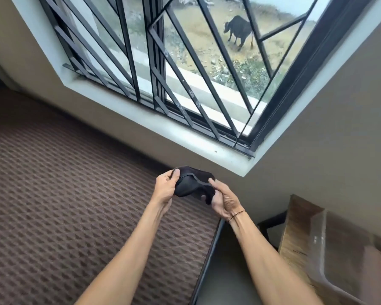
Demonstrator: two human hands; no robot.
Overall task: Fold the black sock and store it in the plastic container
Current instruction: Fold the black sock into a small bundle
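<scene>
Gripping one black sock point(193, 183), left hand point(165, 187) and right hand point(226, 200).

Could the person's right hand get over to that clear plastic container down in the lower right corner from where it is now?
Probably yes. The right hand is busy gripping the black fabric sock together with the left hand, but the clear plastic container sits open on that same side, with nothing visible between them.

hands point(194, 190) gripping black sock point(193, 183), barred window point(163, 69)
</scene>
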